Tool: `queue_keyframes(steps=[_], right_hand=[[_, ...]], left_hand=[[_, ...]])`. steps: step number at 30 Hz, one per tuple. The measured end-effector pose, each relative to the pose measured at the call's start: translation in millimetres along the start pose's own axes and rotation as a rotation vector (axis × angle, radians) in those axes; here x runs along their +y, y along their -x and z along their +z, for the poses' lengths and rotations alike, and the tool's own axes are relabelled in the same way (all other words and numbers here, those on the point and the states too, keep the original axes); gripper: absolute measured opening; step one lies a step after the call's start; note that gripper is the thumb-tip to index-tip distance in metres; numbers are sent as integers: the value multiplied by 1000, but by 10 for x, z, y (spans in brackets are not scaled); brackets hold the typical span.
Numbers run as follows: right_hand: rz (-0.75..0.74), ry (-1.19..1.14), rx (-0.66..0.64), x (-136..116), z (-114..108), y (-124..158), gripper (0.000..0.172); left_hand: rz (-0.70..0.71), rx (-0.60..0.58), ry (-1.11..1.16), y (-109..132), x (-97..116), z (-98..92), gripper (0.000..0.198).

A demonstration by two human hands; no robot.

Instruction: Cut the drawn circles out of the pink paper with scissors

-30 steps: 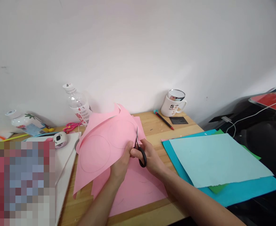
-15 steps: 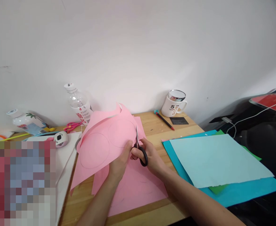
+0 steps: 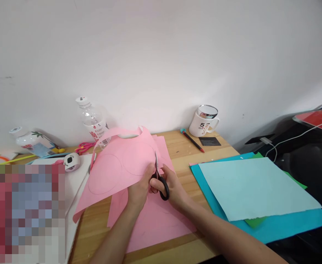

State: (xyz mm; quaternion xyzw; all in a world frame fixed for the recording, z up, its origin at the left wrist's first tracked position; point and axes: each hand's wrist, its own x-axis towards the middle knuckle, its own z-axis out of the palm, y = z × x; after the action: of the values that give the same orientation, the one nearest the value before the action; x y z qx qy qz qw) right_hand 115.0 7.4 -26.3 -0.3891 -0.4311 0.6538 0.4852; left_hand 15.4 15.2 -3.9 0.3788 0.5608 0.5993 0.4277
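Observation:
A pink sheet of paper [image 3: 106, 183] with pencilled circles on it is held up and bends over the table. My left hand [image 3: 140, 189] pinches its near edge, thumb on top. In my right hand [image 3: 172, 187] is a pair of scissors with black handles [image 3: 165, 191], fingers closed in the loops. The blades point away from me and lie at the paper's right side, beside a drawn circle. At its far edge the sheet has a curved cut-out. More pink paper [image 3: 161, 223] lies flat on the table beneath both hands.
Light blue paper [image 3: 260, 187] lies on blue and green sheets at the right. Along the wall stand a white mug [image 3: 202, 124] and a clear bottle [image 3: 91, 117]. A pen [image 3: 192, 140], a black card [image 3: 209, 141] and pink scissors [image 3: 84, 147] lie on the wooden table [image 3: 95, 234].
The held sheet has tipped lower and shifted slightly left, its left corner dropping. Both hands stay close together; the scissors have moved a little left and toward me.

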Motion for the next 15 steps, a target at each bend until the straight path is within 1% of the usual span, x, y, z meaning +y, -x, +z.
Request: queue_keyframes(steps=[3, 7, 15], right_hand=[[-3, -13, 14, -37, 6, -2, 45], [-36, -75, -2, -98, -16, -3, 49], [-36, -41, -10, -85, -31, 2, 45]], left_hand=[[7, -22, -36, -14, -58, -8, 23], [44, -48, 10, -23, -107, -10, 30], [43, -71, -37, -8, -74, -15, 32]])
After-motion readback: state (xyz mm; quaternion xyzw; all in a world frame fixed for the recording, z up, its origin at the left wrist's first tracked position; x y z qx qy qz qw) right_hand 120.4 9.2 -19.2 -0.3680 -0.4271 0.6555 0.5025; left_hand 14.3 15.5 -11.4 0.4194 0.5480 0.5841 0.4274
